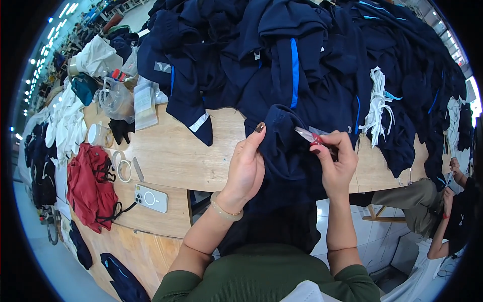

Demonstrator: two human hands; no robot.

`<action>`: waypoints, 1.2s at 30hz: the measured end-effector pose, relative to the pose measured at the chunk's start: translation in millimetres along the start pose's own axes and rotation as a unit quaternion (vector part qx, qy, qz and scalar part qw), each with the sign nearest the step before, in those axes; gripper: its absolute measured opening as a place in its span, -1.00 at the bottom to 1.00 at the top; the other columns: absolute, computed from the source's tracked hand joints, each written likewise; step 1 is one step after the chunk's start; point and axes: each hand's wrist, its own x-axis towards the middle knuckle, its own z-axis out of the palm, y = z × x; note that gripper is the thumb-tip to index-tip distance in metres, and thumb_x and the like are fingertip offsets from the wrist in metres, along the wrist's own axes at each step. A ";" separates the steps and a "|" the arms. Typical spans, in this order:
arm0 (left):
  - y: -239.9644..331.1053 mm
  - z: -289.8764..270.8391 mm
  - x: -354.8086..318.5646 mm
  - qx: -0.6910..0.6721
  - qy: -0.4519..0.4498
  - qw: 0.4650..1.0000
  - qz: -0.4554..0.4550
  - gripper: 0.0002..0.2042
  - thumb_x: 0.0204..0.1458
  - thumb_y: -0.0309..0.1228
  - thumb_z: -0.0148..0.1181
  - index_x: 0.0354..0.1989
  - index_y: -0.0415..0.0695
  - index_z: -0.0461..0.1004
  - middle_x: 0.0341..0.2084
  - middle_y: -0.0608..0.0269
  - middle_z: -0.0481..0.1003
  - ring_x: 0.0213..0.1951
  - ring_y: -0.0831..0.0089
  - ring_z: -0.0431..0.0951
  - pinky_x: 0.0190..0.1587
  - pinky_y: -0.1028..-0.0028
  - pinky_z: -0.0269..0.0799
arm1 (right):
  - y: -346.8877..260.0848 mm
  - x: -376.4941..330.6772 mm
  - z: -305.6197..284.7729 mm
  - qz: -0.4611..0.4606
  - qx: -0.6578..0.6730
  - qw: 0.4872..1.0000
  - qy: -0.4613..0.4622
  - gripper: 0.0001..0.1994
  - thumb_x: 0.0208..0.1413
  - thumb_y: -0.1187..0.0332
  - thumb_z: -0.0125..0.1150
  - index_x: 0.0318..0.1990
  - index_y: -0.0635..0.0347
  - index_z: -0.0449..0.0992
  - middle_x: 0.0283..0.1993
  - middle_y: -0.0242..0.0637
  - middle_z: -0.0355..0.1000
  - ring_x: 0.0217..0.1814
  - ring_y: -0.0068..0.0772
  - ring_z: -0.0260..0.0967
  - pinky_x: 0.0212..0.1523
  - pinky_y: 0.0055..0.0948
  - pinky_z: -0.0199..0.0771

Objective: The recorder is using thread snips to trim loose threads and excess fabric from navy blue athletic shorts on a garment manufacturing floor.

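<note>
A dark navy garment (287, 166) hangs in front of me over the table's near edge. My left hand (245, 168) is closed on its left side, the thumb up along a folded edge and the other fingers partly behind the cloth. In my right hand (337, 163) is a pair of thread snips (305, 135) with pale metal blades and a red handle. The blades point up and left, close to the folded rim of the garment. Whether their tips touch the cloth, I cannot tell.
A big pile of navy garments (221, 70) with blue stripes covers the far side of the wooden table (196, 156). White strips (378, 105) lie on it. At left are a red bag (90, 183), tape rolls (124, 171) and a phone (152, 199). Another person (455, 216) sits at right.
</note>
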 end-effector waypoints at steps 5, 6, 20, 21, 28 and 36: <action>-3.3 2.8 -3.7 -0.003 0.015 1.000 -0.008 -0.66 0.29 -0.32 -0.14 0.01 -0.34 0.41 0.01 0.17 0.45 0.06 0.50 0.41 0.23 0.50 0.18 | 6.9 6.1 8.5 -0.056 -0.013 0.998 0.035 -0.74 -0.11 0.42 0.44 -0.37 0.33 0.44 -0.44 -0.28 0.41 -0.48 -0.55 0.31 -0.47 -0.63 0.30; -3.1 2.4 -4.1 -0.008 0.006 1.000 -0.021 -0.67 0.29 -0.33 -0.15 0.04 -0.32 0.38 0.03 0.18 0.43 0.10 0.49 0.38 0.25 0.48 0.15 | 7.1 7.4 9.1 -0.056 -0.012 0.998 0.035 -0.74 -0.11 0.42 0.44 -0.37 0.33 0.44 -0.44 -0.28 0.41 -0.48 -0.55 0.31 -0.47 -0.63 0.30; 1.4 -5.9 -3.9 0.069 -0.011 0.997 0.037 -0.72 0.25 -0.37 -0.02 -0.14 -0.35 0.53 -0.15 0.28 0.53 -0.09 0.68 0.43 0.07 0.62 0.22 | -8.4 39.6 -19.6 -0.087 -0.053 0.991 -0.084 -0.70 -0.18 0.34 0.43 -0.33 0.29 0.48 -0.42 -0.35 0.37 -0.37 -0.48 0.24 -0.37 -0.57 0.26; 3.8 -5.2 -3.7 0.090 -0.014 0.995 0.039 -0.73 0.24 -0.37 -0.01 -0.16 -0.34 0.54 -0.18 0.30 0.54 -0.12 0.69 0.43 0.05 0.64 0.23 | -7.3 42.6 -22.2 -0.083 -0.053 0.991 -0.093 -0.69 -0.19 0.31 0.42 -0.32 0.28 0.50 -0.41 -0.35 0.38 -0.33 -0.45 0.23 -0.36 -0.55 0.26; 2.3 -4.2 -3.2 0.134 -0.023 0.990 0.025 -0.73 0.22 -0.40 0.02 -0.12 -0.36 0.54 -0.20 0.33 0.54 -0.17 0.74 0.42 -0.02 0.69 0.26 | -13.8 56.1 -24.0 -0.107 -0.079 0.979 -0.153 -0.69 -0.21 0.25 0.40 -0.35 0.26 0.52 -0.43 -0.40 0.40 -0.33 -0.43 0.18 -0.37 -0.52 0.22; 0.7 -4.3 -3.2 0.142 -0.026 0.989 0.016 -0.73 0.22 -0.40 0.03 -0.09 -0.37 0.52 -0.21 0.34 0.55 -0.18 0.75 0.42 -0.04 0.69 0.26 | -16.7 57.4 -21.8 -0.143 -0.121 0.966 -0.180 -0.62 -0.26 0.12 0.40 -0.36 0.21 0.54 -0.43 -0.45 0.41 -0.30 -0.49 0.19 -0.39 -0.55 0.22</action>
